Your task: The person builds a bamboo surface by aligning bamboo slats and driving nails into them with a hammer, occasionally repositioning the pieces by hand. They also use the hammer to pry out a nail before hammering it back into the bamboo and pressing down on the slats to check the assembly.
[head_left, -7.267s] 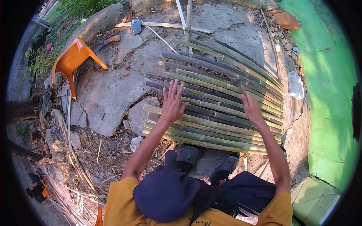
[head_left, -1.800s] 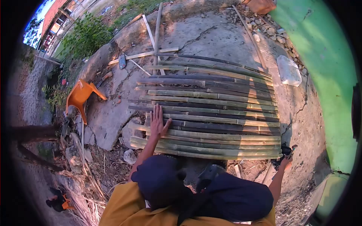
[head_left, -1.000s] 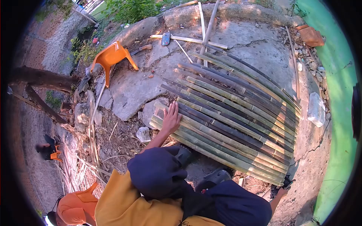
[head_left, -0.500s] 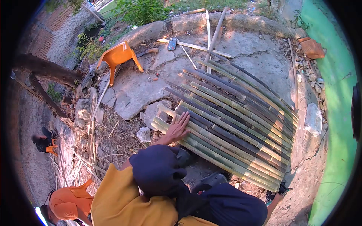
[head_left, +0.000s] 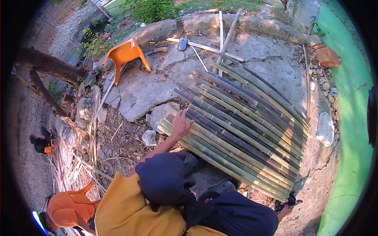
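Note:
Bamboo strips [head_left: 244, 129], some pale green and some dark, lie side by side in a fanned panel. My left hand [head_left: 182, 125] rests at the panel's near left end, fingers partly bent over the strips and holding nothing. At the panel's lower right corner, my right hand [head_left: 284, 212] is partly hidden behind my dark-clad knee. Its fingers are closed by a black object [head_left: 290, 200], too small to identify. My foot in a dark shoe [head_left: 222, 187] is beside the panel's near edge.
An orange chair [head_left: 124, 54] stands upper left. A phone [head_left: 182, 43] lies near loose sticks [head_left: 227, 37]. A clear plastic bag [head_left: 325, 129] is at right, by the green wall [head_left: 348, 98]. One person in orange [head_left: 67, 210] is lower left; another in black [head_left: 40, 143] sits farther off.
My left hand has shifted slightly left and up along the panel's end, its fingers now more bent and less spread. My right hand has moved slightly down and left.

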Available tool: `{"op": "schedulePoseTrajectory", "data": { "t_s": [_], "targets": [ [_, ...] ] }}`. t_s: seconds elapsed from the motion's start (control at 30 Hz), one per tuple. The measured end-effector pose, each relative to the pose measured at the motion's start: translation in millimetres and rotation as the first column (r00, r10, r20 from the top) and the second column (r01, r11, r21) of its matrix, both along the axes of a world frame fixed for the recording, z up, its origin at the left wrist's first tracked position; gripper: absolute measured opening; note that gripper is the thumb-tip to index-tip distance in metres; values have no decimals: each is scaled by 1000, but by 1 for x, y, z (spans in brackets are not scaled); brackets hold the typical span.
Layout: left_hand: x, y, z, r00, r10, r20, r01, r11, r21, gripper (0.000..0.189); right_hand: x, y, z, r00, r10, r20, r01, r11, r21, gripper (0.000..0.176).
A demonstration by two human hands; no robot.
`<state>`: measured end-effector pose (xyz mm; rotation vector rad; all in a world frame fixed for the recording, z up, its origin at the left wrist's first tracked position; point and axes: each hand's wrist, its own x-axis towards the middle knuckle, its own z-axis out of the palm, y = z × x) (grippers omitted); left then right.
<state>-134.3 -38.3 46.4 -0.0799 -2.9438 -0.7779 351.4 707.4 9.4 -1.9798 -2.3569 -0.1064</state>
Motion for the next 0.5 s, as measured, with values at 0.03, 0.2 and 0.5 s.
{"op": "schedulePoseTrajectory", "data": {
  "t_s": [0.03,0.2,0.5],
  "targets": [
    [-9,-1,7,1000,4,1,-4,1000,3,87,0,0,1,1000,0,0,0,1000,3,48],
    [-61,-7,23,907,83,412,-10,984,-177,74,1,-4,17,1000,1,-3,-1,1000,31,50],
    [-74,-27,29,911,-61,408,43,998,53,62,-3,-34,90,997,-34,-66,45,986,159,53]
  ]
}}
